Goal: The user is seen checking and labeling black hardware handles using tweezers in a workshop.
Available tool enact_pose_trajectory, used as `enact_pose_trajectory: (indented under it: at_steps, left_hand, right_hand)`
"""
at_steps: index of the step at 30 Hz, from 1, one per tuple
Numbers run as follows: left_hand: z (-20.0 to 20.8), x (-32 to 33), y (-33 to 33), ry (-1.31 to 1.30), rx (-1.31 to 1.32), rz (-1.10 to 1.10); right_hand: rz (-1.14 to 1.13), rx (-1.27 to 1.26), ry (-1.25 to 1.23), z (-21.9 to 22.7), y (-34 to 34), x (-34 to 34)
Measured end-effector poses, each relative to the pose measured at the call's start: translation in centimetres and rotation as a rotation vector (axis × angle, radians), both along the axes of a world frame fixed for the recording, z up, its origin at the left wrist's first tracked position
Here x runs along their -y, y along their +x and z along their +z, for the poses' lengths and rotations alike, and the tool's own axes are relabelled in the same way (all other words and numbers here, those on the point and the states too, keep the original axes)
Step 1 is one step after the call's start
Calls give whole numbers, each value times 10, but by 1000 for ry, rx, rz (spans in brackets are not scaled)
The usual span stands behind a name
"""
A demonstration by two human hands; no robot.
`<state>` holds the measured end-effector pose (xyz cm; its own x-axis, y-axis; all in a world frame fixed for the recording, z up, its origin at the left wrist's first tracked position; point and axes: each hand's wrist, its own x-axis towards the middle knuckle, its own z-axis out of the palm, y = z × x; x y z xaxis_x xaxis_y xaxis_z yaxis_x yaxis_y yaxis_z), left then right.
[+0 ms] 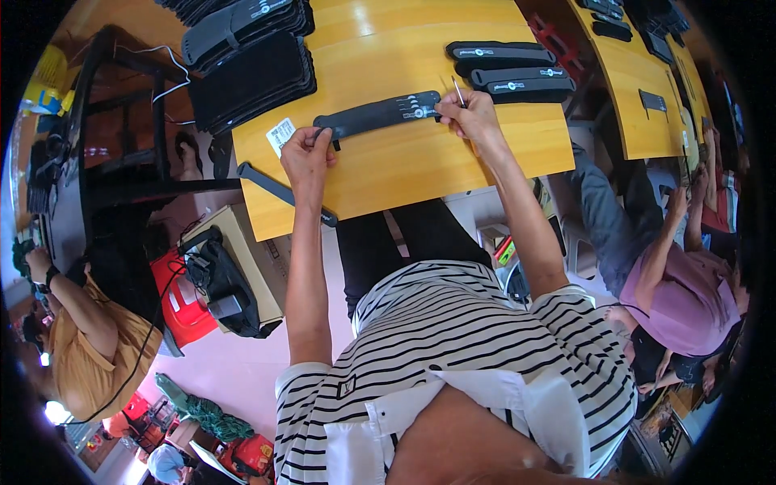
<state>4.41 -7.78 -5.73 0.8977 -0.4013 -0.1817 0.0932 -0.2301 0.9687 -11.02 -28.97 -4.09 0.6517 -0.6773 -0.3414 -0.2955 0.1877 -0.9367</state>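
Observation:
A wide black strap (374,115) with light printing near its right end is stretched between my hands, over the yellow table. My left hand (307,158) pinches its left end, thumb against fingers. At the other end, my right hand (475,120) closes its fingertips on the strap. A thin, pointed metal tool (458,90) sticks up out of the right hand; its kind cannot be made out. Beside my left hand lies a white label sheet (280,136) with print on it. A narrow black strap (284,192) lies slantwise at the table's left front corner.
Piles of black straps and flat black pieces (255,81) stand at the back left of the table (404,174). Several folded straps (517,79) lie at the right. A cardboard box (259,267) with a black bag stands left of my legs. Other people sit on both sides.

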Motion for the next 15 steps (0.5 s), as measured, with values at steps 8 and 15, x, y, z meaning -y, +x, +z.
enact_pose_trajectory:
  at_steps: [8, 15]
  left_hand:
    - [-2, 0, 1, 2, 4, 5]
    - [2, 1, -2, 11, 13, 5]
  right_hand:
    - [-7, -24, -33, -3, 1, 1]
    - [-28, -35, -31, -2, 1, 1]
